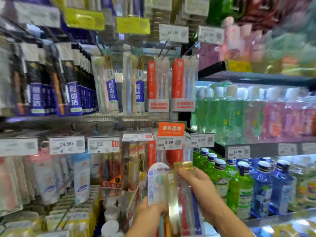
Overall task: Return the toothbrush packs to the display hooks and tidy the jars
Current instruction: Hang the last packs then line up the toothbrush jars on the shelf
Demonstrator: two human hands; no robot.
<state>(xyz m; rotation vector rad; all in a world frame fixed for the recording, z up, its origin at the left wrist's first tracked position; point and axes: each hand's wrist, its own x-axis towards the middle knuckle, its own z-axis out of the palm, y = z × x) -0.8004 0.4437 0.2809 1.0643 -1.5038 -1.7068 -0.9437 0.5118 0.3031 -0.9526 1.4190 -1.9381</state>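
Several toothbrush packs (172,190) are bunched upright low in the middle of the view. My left hand (150,214) grips their lower part from the left. My right hand (200,185) holds them from the right, fingertips on a gold-topped pack (183,165) near its top. A white round-topped pack (154,182) sits at the front left of the bunch. Behind them hang orange packs (172,156) on a lower hook, under a 9.99 price tag (169,142). White jars (110,228) stand blurred at the bottom left of my hands.
Hooks above carry orange packs (158,86) and purple-labelled packs (112,84). Shelves on the right hold green mouthwash bottles (241,190) and blue bottles (280,187). Price tags (66,144) line the rail. The picture is motion-blurred.
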